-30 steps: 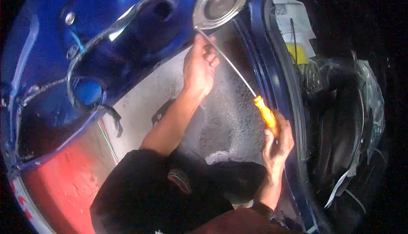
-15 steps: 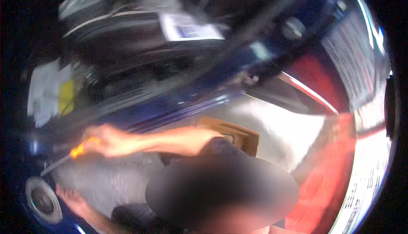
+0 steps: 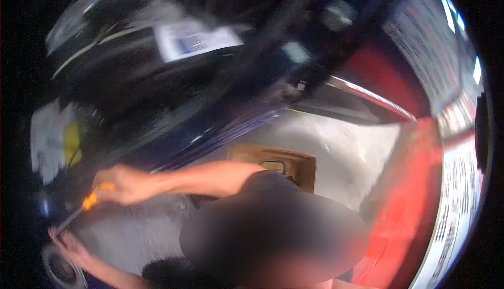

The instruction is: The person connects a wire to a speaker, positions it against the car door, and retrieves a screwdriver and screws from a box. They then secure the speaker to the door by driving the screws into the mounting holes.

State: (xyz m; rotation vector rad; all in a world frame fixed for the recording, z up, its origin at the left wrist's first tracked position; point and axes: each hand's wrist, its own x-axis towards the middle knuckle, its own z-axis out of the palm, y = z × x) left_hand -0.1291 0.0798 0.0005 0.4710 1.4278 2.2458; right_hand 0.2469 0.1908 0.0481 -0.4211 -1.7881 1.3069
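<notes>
My right hand [image 3: 126, 185] is closed around the yellow-orange handle of a screwdriver [image 3: 90, 201]. The screwdriver's thin shaft slants down to the left. Around its tip are the fingers of my left hand [image 3: 73, 249], which look stretched out and somewhat blurred. Whether they touch the shaft or hold something small, I cannot make out. Just below my left hand is a round speaker-like part [image 3: 63, 270] with a pale ring, partly covered by that hand. It is set in a dark surface at the lower left edge.
A dark blue vehicle body [image 3: 231, 113] crosses the upper view, with a white label [image 3: 197, 42] on black parts. Papers with a yellow patch [image 3: 72, 144] are at far left. A brown box [image 3: 310, 171] lies on the pale floor [image 3: 346, 142]. Red panels [image 3: 404, 199] run along the right.
My left hand has moved up to the screwdriver's tip, now partly covering the round part. My right hand still grips the screwdriver. The whole view has shifted slightly.
</notes>
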